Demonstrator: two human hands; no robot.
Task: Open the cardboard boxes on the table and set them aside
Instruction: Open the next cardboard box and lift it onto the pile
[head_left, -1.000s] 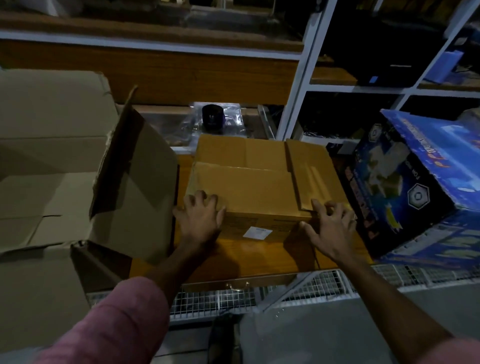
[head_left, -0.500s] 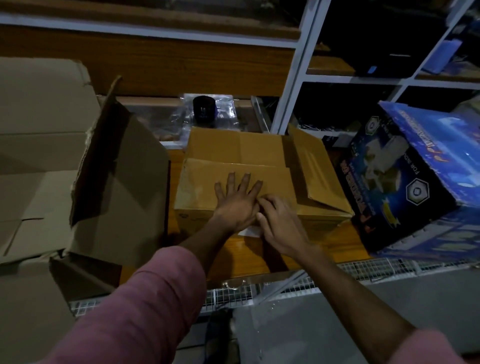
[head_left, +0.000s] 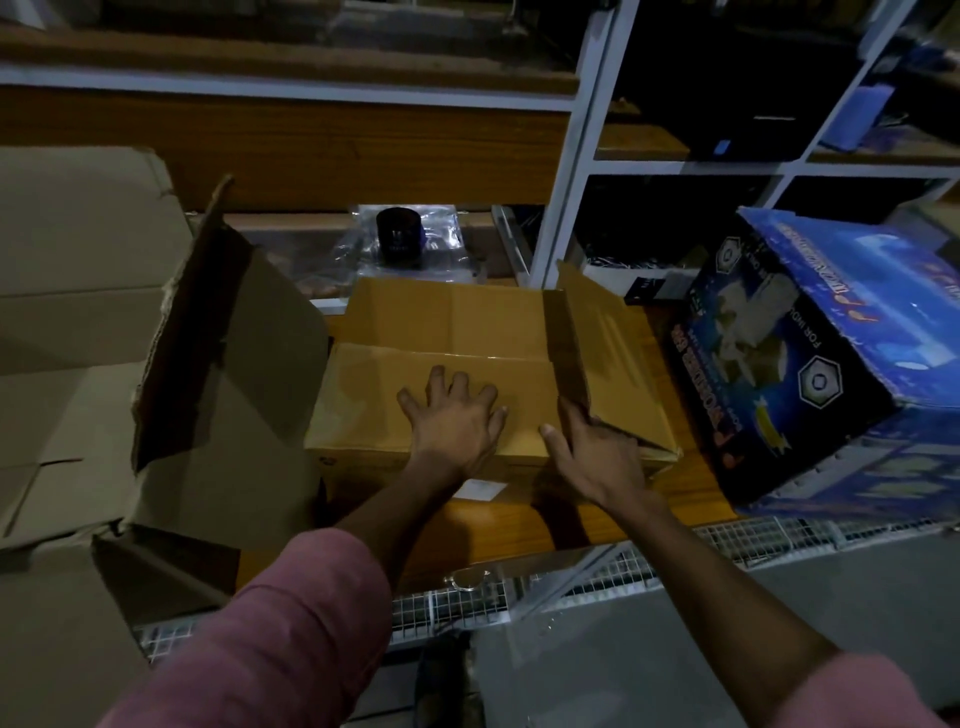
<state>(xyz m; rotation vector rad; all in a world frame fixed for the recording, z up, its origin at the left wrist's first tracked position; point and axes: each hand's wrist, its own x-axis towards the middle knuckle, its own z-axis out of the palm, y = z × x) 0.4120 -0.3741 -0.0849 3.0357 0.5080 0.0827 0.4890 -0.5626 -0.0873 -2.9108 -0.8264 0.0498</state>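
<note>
The left hand (head_left: 457, 418) lay flat with fingers spread, its grip slack, pressing down the near flap of the small cardboard box (head_left: 395, 405). The right hand (head_left: 597, 452) had its grip curled under the edge of the right side flap (head_left: 613, 364), which stood lifted at a slant. The box sat on the wooden tabletop (head_left: 519, 525), between a large opened cardboard box (head_left: 104, 338) on the left and a tilted blue printed box (head_left: 831, 364) on the right. Behind it lay a dark cylinder (head_left: 399, 236) in clear plastic wrap.
</note>
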